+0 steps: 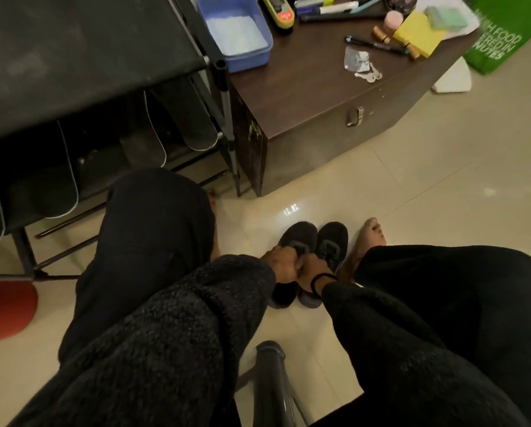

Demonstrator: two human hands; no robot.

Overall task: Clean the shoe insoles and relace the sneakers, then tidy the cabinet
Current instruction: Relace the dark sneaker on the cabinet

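Two dark sneakers stand side by side on the tiled floor between my feet, the left sneaker [299,237] and the right sneaker [333,238], toes pointing away from me. My left hand [281,265] is curled over the lace area of the left sneaker and grips it. My right hand [315,268], with a black band on its wrist, is curled at the tongue between the two sneakers; what it holds is hidden. Several dark insoles [196,118] with pale edges lean on the lower shelf of the black shoe rack [73,57].
A dark wooden cabinet [335,97] stands ahead; on it are a blue tray [236,32], pens, yellow notes and keys. A green bag [501,35] lies beyond. A red mat [5,309] lies at the left. A chair leg [270,380] stands between my knees.
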